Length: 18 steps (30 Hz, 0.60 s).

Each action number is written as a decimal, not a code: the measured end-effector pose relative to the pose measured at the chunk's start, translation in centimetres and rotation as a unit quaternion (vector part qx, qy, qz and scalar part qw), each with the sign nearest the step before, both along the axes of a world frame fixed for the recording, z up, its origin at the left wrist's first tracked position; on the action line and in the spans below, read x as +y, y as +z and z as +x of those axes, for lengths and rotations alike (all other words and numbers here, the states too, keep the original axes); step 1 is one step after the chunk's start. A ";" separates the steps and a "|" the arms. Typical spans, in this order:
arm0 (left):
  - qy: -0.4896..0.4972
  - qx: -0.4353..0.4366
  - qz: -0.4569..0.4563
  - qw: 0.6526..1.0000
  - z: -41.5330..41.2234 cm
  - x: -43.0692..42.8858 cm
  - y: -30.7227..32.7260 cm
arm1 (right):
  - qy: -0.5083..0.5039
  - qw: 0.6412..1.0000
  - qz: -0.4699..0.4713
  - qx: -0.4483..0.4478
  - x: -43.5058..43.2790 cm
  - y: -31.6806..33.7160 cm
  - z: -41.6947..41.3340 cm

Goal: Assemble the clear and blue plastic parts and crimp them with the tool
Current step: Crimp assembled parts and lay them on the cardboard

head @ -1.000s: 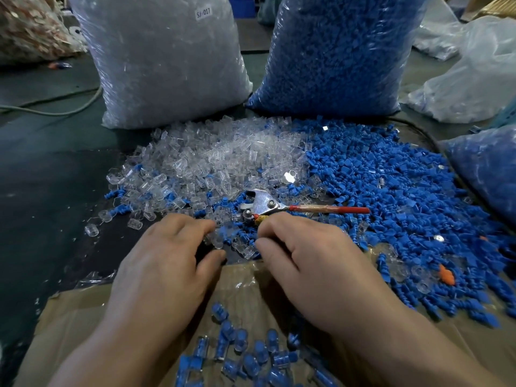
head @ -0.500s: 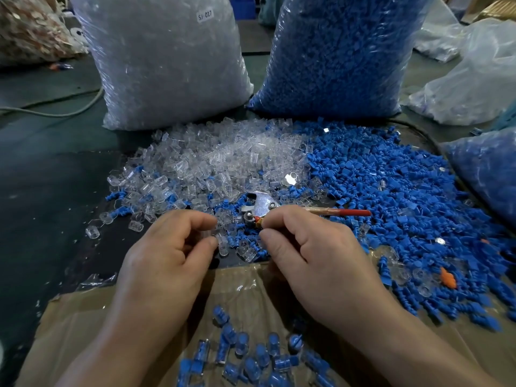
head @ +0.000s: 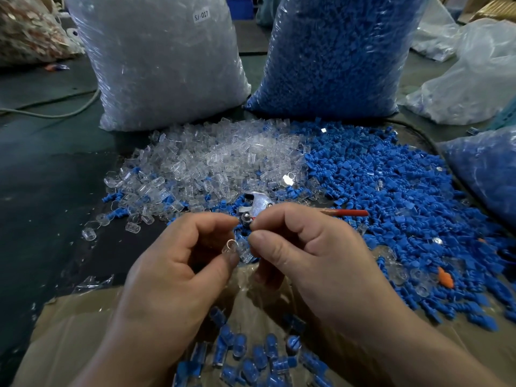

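Head view: the left hand (head: 178, 263) pinches a clear part (head: 233, 247) between thumb and curled fingers, held up close to the right hand (head: 307, 255). The right thumb and forefinger are curled as if pinching, but what they grasp cannot be told. The tool (head: 259, 203) lies just beyond the fingertips, its handle running right and nearer the right hand.

We record colourless clear parts (head: 212, 163) at centre frame, saturated blue parts (head: 391, 196) at right, a tool (head: 261, 203) with silver head and red handle between them, one orange piece (head: 445, 277) at lower right, brown cardboard (head: 69, 331) along the bottom, and a white label (head: 201, 15) lettered in black on the upper-left bag (head: 162, 74).
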<state>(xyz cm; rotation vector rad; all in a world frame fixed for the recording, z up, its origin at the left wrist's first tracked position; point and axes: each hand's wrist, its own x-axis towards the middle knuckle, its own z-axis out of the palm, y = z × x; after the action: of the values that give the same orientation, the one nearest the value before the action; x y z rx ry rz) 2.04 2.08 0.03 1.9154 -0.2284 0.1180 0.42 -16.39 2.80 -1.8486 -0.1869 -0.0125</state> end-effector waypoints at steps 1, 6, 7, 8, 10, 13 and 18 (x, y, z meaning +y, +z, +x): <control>0.002 -0.005 0.001 1.000 0.0 0.0 -0.1 | 0.002 1.000 -0.003 -0.006 0.1 0.0 0.0; -0.015 -0.015 -0.009 1.000 -0.1 0.0 -0.3 | 0.007 0.999 -0.026 -0.041 0.5 0.0 -0.1; -0.021 -0.020 -0.003 1.000 -0.2 0.0 -0.2 | 0.004 0.997 -0.041 -0.058 0.6 0.1 -0.1; -0.025 -0.027 0.002 0.999 -0.2 -0.1 -0.1 | 0.001 0.996 -0.054 -0.069 0.7 0.1 -0.1; -0.021 -0.055 0.032 0.998 -0.3 -0.1 0.0 | 0.001 0.994 -0.078 -0.076 0.8 0.1 -0.2; -0.022 -0.115 0.118 0.986 -0.4 -0.3 0.6 | 0.002 0.992 -0.113 -0.057 0.8 0.0 -0.2; -0.022 -0.163 0.163 0.973 -0.3 -0.7 1.0 | -0.008 0.988 -0.143 -0.057 0.8 -0.2 -0.2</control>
<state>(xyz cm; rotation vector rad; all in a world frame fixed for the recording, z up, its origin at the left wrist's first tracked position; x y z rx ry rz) 1.77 1.34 1.00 2.2094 -0.5385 0.3886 0.23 -15.63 2.65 -2.1376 -0.2652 -0.1083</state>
